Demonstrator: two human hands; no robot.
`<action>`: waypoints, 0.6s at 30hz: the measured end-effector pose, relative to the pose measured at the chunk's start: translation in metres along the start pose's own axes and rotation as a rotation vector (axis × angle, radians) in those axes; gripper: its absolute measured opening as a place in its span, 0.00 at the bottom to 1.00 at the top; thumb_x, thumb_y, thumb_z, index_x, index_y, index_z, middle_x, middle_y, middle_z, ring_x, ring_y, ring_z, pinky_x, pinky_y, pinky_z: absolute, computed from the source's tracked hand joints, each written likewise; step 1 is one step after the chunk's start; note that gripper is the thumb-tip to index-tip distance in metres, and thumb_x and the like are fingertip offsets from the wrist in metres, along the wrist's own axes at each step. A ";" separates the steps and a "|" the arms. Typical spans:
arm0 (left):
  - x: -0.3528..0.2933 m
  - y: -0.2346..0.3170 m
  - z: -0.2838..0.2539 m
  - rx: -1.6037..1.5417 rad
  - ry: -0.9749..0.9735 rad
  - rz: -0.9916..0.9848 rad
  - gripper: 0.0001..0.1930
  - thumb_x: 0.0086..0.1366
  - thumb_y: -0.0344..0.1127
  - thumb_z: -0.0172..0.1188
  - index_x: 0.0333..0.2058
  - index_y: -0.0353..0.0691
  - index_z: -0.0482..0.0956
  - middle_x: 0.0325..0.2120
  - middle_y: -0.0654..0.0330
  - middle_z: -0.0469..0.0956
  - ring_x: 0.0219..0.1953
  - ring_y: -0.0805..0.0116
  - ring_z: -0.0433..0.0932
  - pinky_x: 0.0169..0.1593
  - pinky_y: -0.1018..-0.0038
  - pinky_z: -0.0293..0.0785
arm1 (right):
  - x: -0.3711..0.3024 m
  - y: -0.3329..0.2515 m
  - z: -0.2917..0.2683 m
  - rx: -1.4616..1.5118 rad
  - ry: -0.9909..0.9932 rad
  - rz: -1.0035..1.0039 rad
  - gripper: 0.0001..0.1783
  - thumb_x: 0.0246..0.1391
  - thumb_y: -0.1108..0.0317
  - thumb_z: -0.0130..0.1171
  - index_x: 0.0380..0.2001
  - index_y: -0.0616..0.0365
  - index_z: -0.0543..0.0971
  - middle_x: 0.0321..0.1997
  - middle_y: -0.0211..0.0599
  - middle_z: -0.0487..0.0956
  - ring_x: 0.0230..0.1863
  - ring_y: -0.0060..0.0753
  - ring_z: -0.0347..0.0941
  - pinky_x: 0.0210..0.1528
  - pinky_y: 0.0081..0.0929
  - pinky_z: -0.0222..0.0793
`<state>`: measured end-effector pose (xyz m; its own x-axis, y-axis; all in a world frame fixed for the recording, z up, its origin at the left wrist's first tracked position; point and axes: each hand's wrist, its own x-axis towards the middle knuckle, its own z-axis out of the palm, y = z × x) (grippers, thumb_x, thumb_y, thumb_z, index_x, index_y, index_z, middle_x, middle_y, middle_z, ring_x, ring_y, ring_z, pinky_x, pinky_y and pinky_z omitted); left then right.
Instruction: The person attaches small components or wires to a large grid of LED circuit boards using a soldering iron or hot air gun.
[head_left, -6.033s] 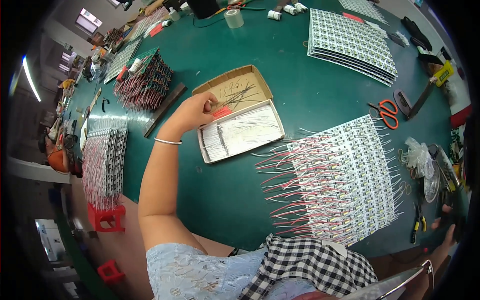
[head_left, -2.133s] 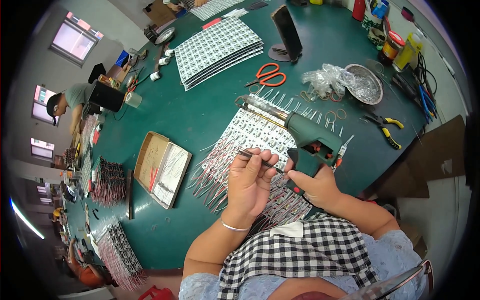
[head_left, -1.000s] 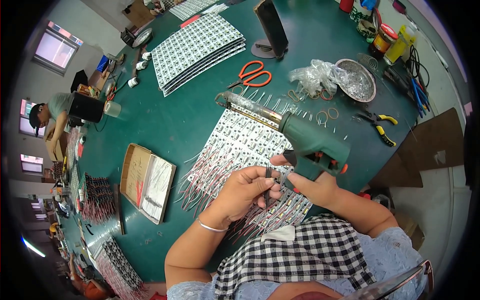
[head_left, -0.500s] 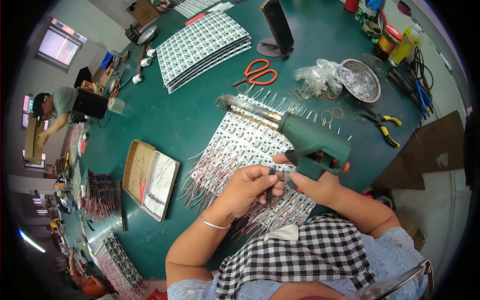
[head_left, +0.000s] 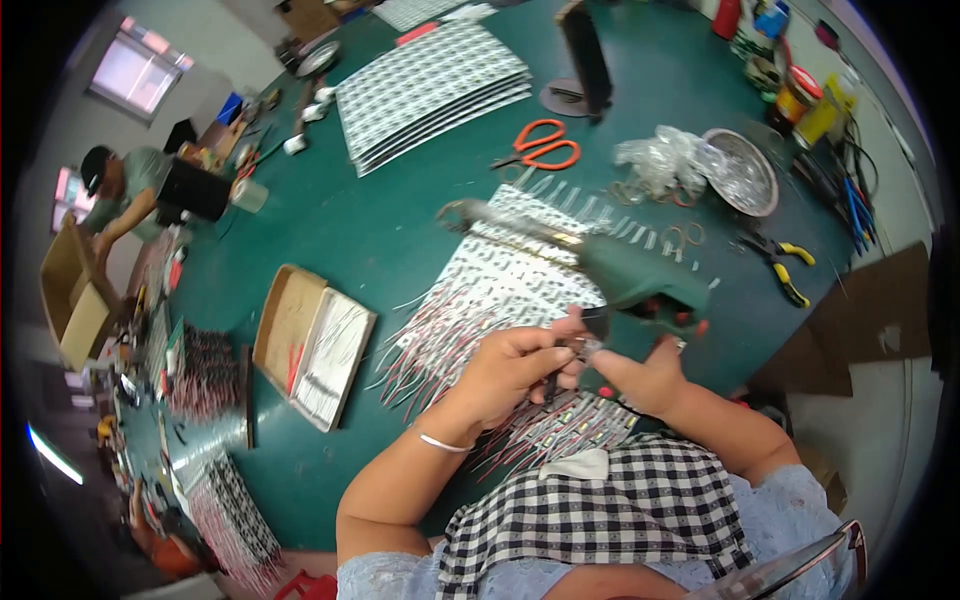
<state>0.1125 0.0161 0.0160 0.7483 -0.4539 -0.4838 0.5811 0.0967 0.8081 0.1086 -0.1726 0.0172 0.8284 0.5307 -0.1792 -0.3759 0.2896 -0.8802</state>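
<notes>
My right hand [head_left: 645, 380] is wrapped round the handle of a green heat gun [head_left: 645, 275]. The gun's long metal barrel points to the far left, above a white sheet of small circuit boards [head_left: 510, 265]. My left hand [head_left: 515, 375], wearing a pale bangle, pinches a thin black strip [head_left: 551, 387] just left of the gun's handle. Its kind I cannot make out, as the fingers hide part of it. Red and white wires [head_left: 425, 340] fan out from the sheet's left side, and more wired boards [head_left: 575, 425] lie below my hands.
Left stands an open cardboard box [head_left: 285, 315] of thin wires. Farther off lie stacked board sheets [head_left: 430, 90], orange-handled scissors [head_left: 545, 145] and a phone on a stand [head_left: 585, 60]. At right are a metal bowl [head_left: 765, 190] and yellow-handled pliers [head_left: 790, 275]. A co-worker [head_left: 125, 190] handles a carton.
The whole view has shifted, so the table things sit slightly farther right. Both hands keep their holds, now closer together. The co-worker's carton is tipped and shows its open inside.
</notes>
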 end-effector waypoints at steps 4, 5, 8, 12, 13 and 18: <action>0.001 0.002 0.006 0.002 0.008 -0.029 0.07 0.61 0.32 0.53 0.33 0.35 0.76 0.26 0.62 0.78 0.25 0.79 0.76 0.20 0.88 0.65 | 0.004 0.006 -0.013 -0.175 0.100 -0.349 0.26 0.49 0.76 0.49 0.54 0.68 0.62 0.50 0.49 0.72 0.50 0.38 0.71 0.54 0.35 0.65; 0.000 0.001 0.005 -0.007 0.054 -0.010 0.07 0.61 0.32 0.53 0.33 0.35 0.76 0.26 0.62 0.78 0.25 0.79 0.76 0.20 0.88 0.65 | 0.002 0.002 -0.012 -0.109 0.109 -0.298 0.27 0.47 0.75 0.50 0.53 0.70 0.62 0.49 0.51 0.72 0.51 0.39 0.70 0.57 0.38 0.61; -0.003 -0.004 -0.001 -0.059 0.021 0.029 0.07 0.61 0.32 0.54 0.34 0.36 0.75 0.27 0.63 0.78 0.26 0.80 0.76 0.19 0.88 0.64 | 0.007 0.010 -0.009 -0.239 0.030 -0.374 0.24 0.47 0.73 0.52 0.49 0.72 0.66 0.46 0.50 0.75 0.50 0.39 0.71 0.58 0.39 0.59; -0.008 -0.012 -0.005 -0.029 -0.019 0.078 0.06 0.60 0.32 0.55 0.32 0.36 0.75 0.24 0.63 0.78 0.25 0.81 0.77 0.18 0.88 0.62 | 0.000 0.020 0.003 -0.198 0.143 -0.293 0.23 0.46 0.71 0.53 0.46 0.72 0.67 0.44 0.50 0.75 0.49 0.40 0.71 0.59 0.41 0.58; -0.003 -0.012 -0.002 -0.010 -0.047 0.105 0.05 0.60 0.32 0.55 0.30 0.36 0.75 0.23 0.64 0.78 0.24 0.81 0.76 0.18 0.87 0.62 | -0.001 0.019 -0.004 -0.223 0.131 -0.341 0.24 0.46 0.69 0.53 0.46 0.73 0.67 0.44 0.50 0.75 0.50 0.41 0.71 0.59 0.41 0.58; -0.007 -0.015 -0.005 -0.048 -0.048 0.203 0.05 0.60 0.32 0.55 0.27 0.38 0.74 0.22 0.64 0.77 0.22 0.81 0.76 0.18 0.87 0.62 | 0.003 0.014 0.005 -0.209 0.133 -0.453 0.24 0.48 0.66 0.53 0.44 0.74 0.67 0.44 0.52 0.73 0.51 0.46 0.69 0.60 0.44 0.57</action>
<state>0.0998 0.0220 0.0055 0.8361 -0.4624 -0.2953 0.4354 0.2317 0.8699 0.1039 -0.1627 0.0067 0.9397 0.2792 0.1977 0.1123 0.2941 -0.9492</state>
